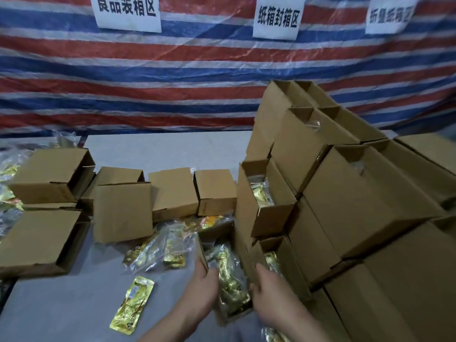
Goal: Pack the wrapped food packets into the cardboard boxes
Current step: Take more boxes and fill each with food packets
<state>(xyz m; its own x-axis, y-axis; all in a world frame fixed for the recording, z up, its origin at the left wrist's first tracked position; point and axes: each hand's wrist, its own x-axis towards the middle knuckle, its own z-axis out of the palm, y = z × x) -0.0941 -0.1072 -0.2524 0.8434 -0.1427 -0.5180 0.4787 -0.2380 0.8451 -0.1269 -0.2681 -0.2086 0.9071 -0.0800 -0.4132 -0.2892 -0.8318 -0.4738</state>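
I have the open box [223, 272] at the near edge of the table [74, 307], its long axis running away from me, gold packets [232, 287] already lying along it inside. My left hand [204, 285] grips the left wall, my right hand [265, 290] clasps the right wall, so the box sits between them. A loose packet [132, 306] lies just left of my left hand, the nearer one.

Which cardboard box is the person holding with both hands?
The open box nearest the camera, gripped between the left hand and right hand, with gold packets showing inside. The other boxes are untouched.
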